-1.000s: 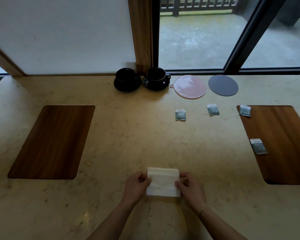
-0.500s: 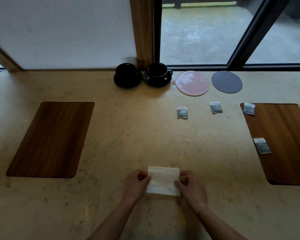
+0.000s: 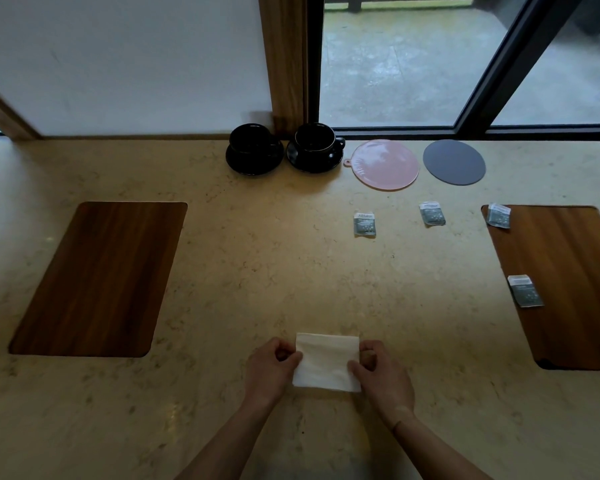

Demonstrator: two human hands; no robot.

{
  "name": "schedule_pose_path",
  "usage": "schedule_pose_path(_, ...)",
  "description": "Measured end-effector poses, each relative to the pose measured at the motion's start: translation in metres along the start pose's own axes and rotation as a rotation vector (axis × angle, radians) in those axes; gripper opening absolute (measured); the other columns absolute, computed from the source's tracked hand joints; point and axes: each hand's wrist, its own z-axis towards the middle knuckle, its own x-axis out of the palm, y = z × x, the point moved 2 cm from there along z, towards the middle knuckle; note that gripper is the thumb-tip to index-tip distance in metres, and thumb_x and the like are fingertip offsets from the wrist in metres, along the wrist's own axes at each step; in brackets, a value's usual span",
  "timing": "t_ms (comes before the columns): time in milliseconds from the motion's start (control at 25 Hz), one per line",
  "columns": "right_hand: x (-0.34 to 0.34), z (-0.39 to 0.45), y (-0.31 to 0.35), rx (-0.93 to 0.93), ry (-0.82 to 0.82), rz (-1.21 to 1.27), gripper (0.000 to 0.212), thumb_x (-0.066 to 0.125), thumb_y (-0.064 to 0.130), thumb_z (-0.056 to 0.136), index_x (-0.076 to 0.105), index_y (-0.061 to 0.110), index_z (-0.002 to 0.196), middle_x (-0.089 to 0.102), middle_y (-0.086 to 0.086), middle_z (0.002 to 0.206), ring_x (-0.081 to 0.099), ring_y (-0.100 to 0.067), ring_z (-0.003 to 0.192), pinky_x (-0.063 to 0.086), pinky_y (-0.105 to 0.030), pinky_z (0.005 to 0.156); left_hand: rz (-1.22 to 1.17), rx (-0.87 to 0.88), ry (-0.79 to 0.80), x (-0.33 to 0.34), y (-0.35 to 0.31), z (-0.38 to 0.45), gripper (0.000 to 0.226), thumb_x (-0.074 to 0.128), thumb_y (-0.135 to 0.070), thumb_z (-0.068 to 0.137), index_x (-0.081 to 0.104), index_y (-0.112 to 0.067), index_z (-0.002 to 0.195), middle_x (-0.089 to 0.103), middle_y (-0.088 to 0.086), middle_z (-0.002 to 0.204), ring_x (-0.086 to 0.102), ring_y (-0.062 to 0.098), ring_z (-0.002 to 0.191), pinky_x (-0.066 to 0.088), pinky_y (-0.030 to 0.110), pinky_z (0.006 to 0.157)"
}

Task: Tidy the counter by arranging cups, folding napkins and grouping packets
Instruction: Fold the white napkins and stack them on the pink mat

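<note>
A white folded napkin (image 3: 326,362) lies on the beige counter near the front edge. My left hand (image 3: 270,370) pinches its left edge and my right hand (image 3: 383,375) pinches its right edge. Two black cups on saucers, one (image 3: 253,148) beside the other (image 3: 315,145), stand side by side at the back by the window post. Several small grey packets lie scattered on the right: one (image 3: 364,224), another (image 3: 432,213), a third (image 3: 498,215) at the corner of the right wooden mat, and one (image 3: 525,291) on that mat.
A wooden placemat (image 3: 101,275) lies to the left and another (image 3: 575,278) to the right. A pink round mat (image 3: 384,164) and a grey round mat (image 3: 453,162) lie at the back right. A wall and a window run behind the counter.
Both hands stay at the napkin's sides with little movement. The camera view has tilted slightly, shifting everything a little in the frame.
</note>
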Motion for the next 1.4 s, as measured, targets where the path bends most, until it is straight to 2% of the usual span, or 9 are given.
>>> schedule_pose_path(200,0.0,-0.002,0.002,0.012,-0.015,-0.019,0.033,0.065,0.043,0.084,0.049,0.041,0.113,0.052,0.024,0.08,0.053,0.004,0.072,0.043,-0.02,0.054,0.017,0.002,-0.014,0.001,-0.001,-0.001,0.009,0.073,-0.033,0.081,0.065,-0.032,0.08,0.066,-0.017,0.078,0.06,-0.006,0.073,0.044,0.013,0.06)
schedule_pose_path(320,0.0,-0.002,0.004,0.023,-0.025,-0.033,0.044,0.065,0.047,0.083,0.042,0.044,0.12,0.053,0.02,0.083,0.055,-0.005,0.072,0.039,-0.023,0.053,0.037,0.006,-0.028,0.003,-0.002,-0.002,0.01,0.073,-0.034,0.08,0.064,-0.032,0.079,0.065,-0.018,0.076,0.059,-0.007,0.071,0.041,0.011,0.057)
schedule_pose_path(680,0.002,0.001,0.001,0.025,0.006,-0.059,0.049,0.06,0.052,0.084,0.034,0.046,0.125,0.052,0.017,0.088,0.057,-0.007,0.077,0.046,-0.027,0.06,0.116,0.042,-0.059,0.006,-0.003,-0.001,0.015,0.071,-0.038,0.08,0.059,-0.031,0.084,0.064,-0.013,0.077,0.059,-0.001,0.07,0.05,0.021,0.061)
schedule_pose_path(760,0.001,0.0,0.002,0.007,0.015,-0.059,0.048,0.057,0.053,0.086,0.033,0.044,0.127,0.053,0.016,0.092,0.058,-0.008,0.079,0.049,-0.027,0.062,0.115,0.06,-0.078,0.006,-0.005,-0.001,0.018,0.07,-0.039,0.08,0.056,-0.031,0.088,0.061,-0.013,0.08,0.058,0.002,0.072,0.047,0.02,0.06)
schedule_pose_path(840,-0.001,-0.001,0.003,-0.036,-0.023,-0.148,0.047,0.055,0.051,0.088,0.037,0.04,0.129,0.058,0.011,0.103,0.058,-0.01,0.088,0.05,-0.028,0.064,0.175,0.132,-0.091,0.004,-0.008,0.002,0.024,0.069,-0.037,0.081,0.058,-0.03,0.101,0.059,-0.014,0.094,0.056,0.004,0.081,0.043,0.019,0.065)
schedule_pose_path(960,-0.005,0.009,0.012,-0.2,-0.121,-0.393,0.046,0.057,0.046,0.087,0.048,0.033,0.13,0.051,0.003,0.127,0.048,-0.018,0.111,0.05,-0.031,0.08,0.363,0.266,-0.037,0.003,-0.014,0.011,0.039,0.064,-0.037,0.085,0.057,-0.028,0.122,0.052,-0.009,0.118,0.05,0.01,0.106,0.044,0.024,0.082)
schedule_pose_path(1040,-0.006,0.017,0.02,-0.258,-0.079,-0.473,0.046,0.058,0.045,0.086,0.05,0.034,0.13,0.048,0.004,0.133,0.043,-0.02,0.117,0.048,-0.033,0.088,0.452,0.295,-0.006,0.002,-0.019,0.015,0.042,0.062,-0.039,0.086,0.055,-0.03,0.126,0.049,-0.008,0.123,0.047,0.011,0.112,0.046,0.025,0.084)
schedule_pose_path(1160,-0.003,0.024,0.025,-0.302,0.031,-0.526,0.042,0.053,0.045,0.087,0.05,0.035,0.128,0.047,0.005,0.133,0.041,-0.021,0.118,0.046,-0.036,0.09,0.501,0.32,0.009,0.002,-0.022,0.019,0.04,0.061,-0.041,0.085,0.056,-0.032,0.123,0.049,-0.007,0.12,0.047,0.01,0.109,0.045,0.024,0.078)
schedule_pose_path(1400,-0.004,0.025,0.031,-0.344,0.043,-0.574,0.031,0.052,0.04,0.087,0.052,0.029,0.117,0.048,0.003,0.126,0.043,-0.023,0.111,0.045,-0.035,0.085,0.523,0.335,0.055,0.003,-0.026,0.028,0.021,0.061,-0.04,0.08,0.059,-0.028,0.098,0.045,-0.007,0.105,0.046,0.011,0.096,0.038,0.025,0.065)
